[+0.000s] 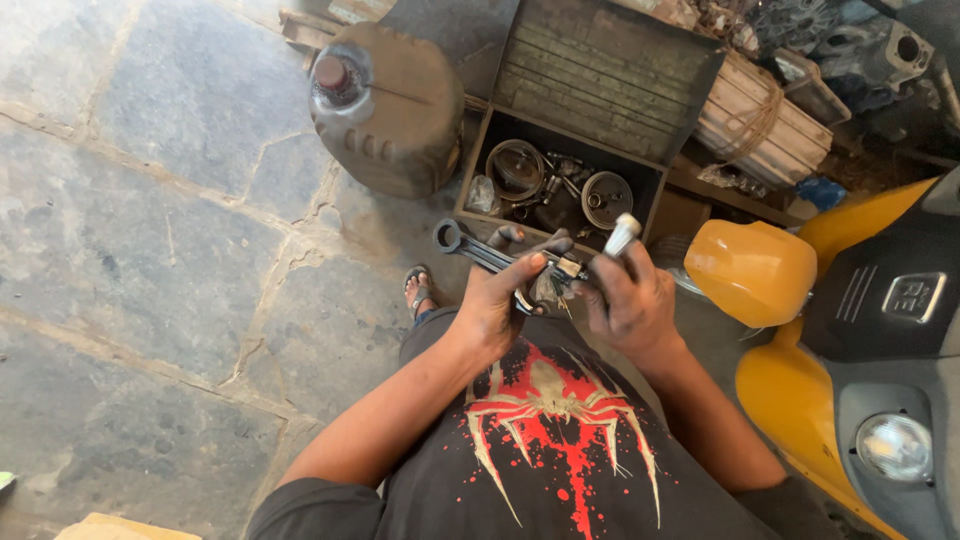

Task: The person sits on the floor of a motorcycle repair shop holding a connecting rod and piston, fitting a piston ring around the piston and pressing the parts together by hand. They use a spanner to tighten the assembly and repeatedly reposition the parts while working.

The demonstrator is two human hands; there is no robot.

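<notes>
Your dark shirt [560,440] with its red and cream splatter design fills the bottom of the view, and just above it your two grease-blackened hands meet over your lap. Your left hand [500,300] is closed around a bundle of spanners [480,250], their ring ends sticking out to the left past your knuckles. Your right hand [630,300] is wrapped around a small tool with a pale cylindrical tip [624,232] that points up and away from you; what the lower end does is hidden behind your fingers. Both fists are shut on metal, the two loads almost touching between your thumbs.

I'd judge you are sorting or picking tools, so keep the spanners fanned enough to tell one from another, and hold the bundle firmly, since greasy steel slips.

The spanners look dark, oily and well worn. Beyond them sits an open metal toolbox [640,180] with rings and sockets inside, a grimy plastic jerrycan [390,110] to its left, stone paving [150,250] underneath, and a yellow scooter [860,330] at your right
</notes>
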